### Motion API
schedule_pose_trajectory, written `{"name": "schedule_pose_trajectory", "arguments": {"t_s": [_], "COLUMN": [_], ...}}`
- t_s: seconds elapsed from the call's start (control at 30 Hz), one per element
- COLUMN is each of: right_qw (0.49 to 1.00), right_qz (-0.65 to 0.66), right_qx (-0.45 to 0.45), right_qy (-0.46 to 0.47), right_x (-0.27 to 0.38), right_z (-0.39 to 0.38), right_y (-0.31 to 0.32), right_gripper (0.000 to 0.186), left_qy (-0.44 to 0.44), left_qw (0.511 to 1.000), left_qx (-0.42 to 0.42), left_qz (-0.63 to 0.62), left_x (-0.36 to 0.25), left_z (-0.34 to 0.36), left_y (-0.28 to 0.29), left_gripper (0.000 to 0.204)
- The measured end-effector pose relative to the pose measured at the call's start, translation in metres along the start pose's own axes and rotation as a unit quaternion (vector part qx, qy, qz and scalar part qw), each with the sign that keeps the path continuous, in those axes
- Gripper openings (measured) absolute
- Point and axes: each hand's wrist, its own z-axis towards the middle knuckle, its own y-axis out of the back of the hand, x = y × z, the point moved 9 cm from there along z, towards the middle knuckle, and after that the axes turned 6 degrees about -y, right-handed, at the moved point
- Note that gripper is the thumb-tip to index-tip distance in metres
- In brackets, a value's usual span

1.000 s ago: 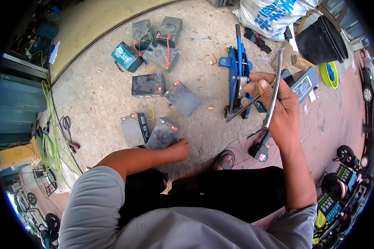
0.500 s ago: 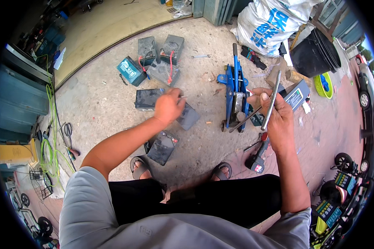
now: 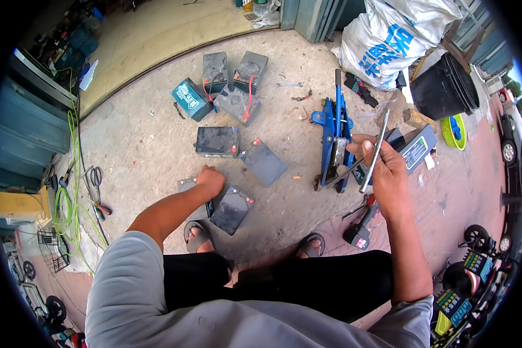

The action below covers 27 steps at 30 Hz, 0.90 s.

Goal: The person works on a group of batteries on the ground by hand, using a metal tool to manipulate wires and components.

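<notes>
My left hand is closed just above a grey battery near my left foot; its fingers are curled, and anything inside them is hidden. A dusty black battery lies to the right of that hand. Beyond are another black battery and a grey one with a red terminal. Held upright in my right hand is a silver metal rod. A second, darker thin rod runs from its fingers toward the blue floor jack.
Several batteries with red leads and a teal one stand farther off. A wrench lies behind them. A cordless power tool rests right of my feet. A white sack and black bucket stand back right.
My left hand has moved back toward me, from over the middle batteries to the battery near my left foot. My right hand still holds the silver rod.
</notes>
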Motion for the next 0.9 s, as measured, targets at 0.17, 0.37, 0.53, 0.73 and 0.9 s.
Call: {"name": "schedule_pose_trajectory", "arguments": {"t_s": [0.17, 0.37, 0.53, 0.73, 0.9], "right_qw": [0.999, 0.999, 0.998, 0.994, 0.946], "right_qz": [-0.047, -0.019, 0.006, 0.078, 0.273], "right_qx": [-0.016, 0.003, 0.006, 0.046, 0.153], "right_qy": [0.017, -0.029, -0.058, -0.064, -0.085], "right_x": [0.003, -0.001, -0.003, -0.009, -0.012], "right_z": [0.000, -0.003, -0.002, -0.009, -0.007], "right_y": [0.000, 0.000, -0.004, -0.001, -0.015], "right_gripper": [0.028, 0.024, 0.024, 0.030, 0.044], "left_qy": [-0.034, -0.030, -0.012, 0.084, 0.020], "left_qw": [0.999, 0.971, 0.912, 0.962, 0.984], "left_qx": [0.035, -0.138, -0.328, -0.202, -0.135], "left_qz": [0.014, -0.191, -0.247, -0.162, -0.115], "left_x": [-0.008, -0.005, 0.030, 0.081, 0.082], "left_z": [0.002, -0.018, -0.012, 0.022, 0.020], "left_y": [0.007, 0.177, 0.261, 0.158, 0.140], "left_gripper": [0.027, 0.028, 0.059, 0.101, 0.129]}}
